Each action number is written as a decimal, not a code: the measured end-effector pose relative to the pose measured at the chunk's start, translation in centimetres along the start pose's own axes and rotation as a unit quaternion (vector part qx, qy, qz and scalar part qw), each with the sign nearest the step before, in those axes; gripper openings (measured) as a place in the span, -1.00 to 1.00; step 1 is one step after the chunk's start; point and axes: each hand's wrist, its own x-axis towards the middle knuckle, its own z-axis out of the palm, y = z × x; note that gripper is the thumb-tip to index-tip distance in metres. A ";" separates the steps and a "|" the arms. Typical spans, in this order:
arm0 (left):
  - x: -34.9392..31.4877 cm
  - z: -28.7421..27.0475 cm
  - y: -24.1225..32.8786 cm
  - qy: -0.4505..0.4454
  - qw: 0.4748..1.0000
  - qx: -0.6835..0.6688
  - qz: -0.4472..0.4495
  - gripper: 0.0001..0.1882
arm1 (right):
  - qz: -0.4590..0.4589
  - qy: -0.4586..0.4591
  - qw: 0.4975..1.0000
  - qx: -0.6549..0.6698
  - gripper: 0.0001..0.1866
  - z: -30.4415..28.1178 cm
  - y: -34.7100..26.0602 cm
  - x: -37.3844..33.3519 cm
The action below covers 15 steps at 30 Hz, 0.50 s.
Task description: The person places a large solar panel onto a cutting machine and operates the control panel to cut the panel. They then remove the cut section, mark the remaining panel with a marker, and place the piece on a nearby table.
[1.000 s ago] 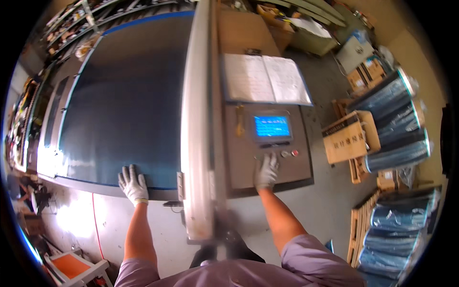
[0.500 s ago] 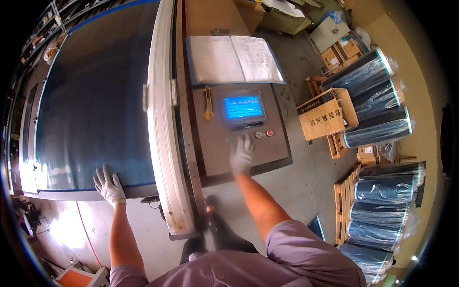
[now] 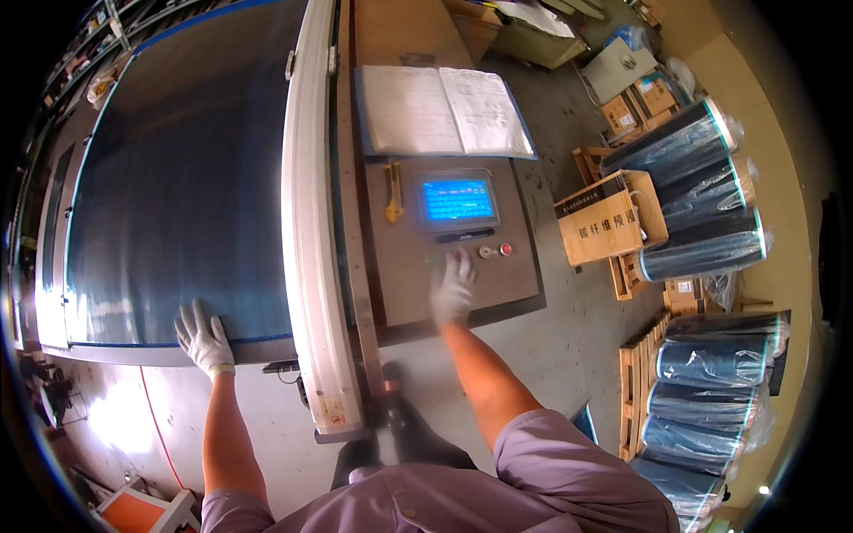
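Note:
My left hand (image 3: 206, 339), in a white knit glove, lies flat with fingers spread on the near edge of a glossy dark sheet (image 3: 187, 204) covering the machine bed. My right hand (image 3: 453, 289), gloved too and slightly blurred, is over the brown control panel (image 3: 400, 275). Its fingers reach forward by the buttons, holding nothing visible; whether one presses a button cannot be told. Right of the fingers are a pale button (image 3: 485, 252) and a red button (image 3: 506, 250). Beyond them are a black pen (image 3: 466, 235) and a lit blue touchscreen (image 3: 458, 200).
A long white beam (image 3: 311, 231) divides bed and panel, with a small metal fitting (image 3: 290, 65) at its far part. A yellow utility knife (image 3: 394, 194) and an open notebook (image 3: 409, 111) lie on the panel. Rightward stand a cardboard box (image 3: 595, 226) and plastic-wrapped dark rolls (image 3: 711, 355) on pallets.
The metal fittings on either side of the white beam have slid away from me toward its far end. Both hands stay in nearly the same places.

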 end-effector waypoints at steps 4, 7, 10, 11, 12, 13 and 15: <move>-0.1 -0.2 0.1 -0.004 1.000 0.000 -0.004 -0.45 | 0.001 -0.001 1.000 -0.006 -0.60 0.0 0.1 -0.1; 0.0 -0.4 0.2 0.003 1.000 -0.018 -0.001 -0.46 | -0.003 -0.008 0.999 -0.036 -0.60 -0.1 0.2 -0.2; 0.2 -1.1 0.3 0.006 0.999 -0.046 -0.005 -0.45 | 0.005 -0.017 0.999 -0.031 -0.61 -0.4 -0.2 0.0; 0.1 -1.4 0.3 0.006 0.999 -0.048 -0.008 -0.45 | 0.004 -0.019 0.999 -0.028 -0.61 -0.6 -0.4 0.1; 0.2 -1.5 0.4 0.008 0.998 -0.057 -0.010 -0.44 | 0.003 -0.019 0.999 -0.027 -0.61 -0.7 -0.4 0.2; 0.0 -1.8 0.5 0.004 0.998 -0.066 -0.012 -0.44 | -0.007 -0.016 0.999 -0.030 -0.61 -0.9 -0.4 0.1; -0.1 -1.9 0.5 -0.002 0.998 -0.064 -0.017 -0.44 | -0.006 -0.025 0.999 -0.026 -0.61 -1.1 -0.6 0.2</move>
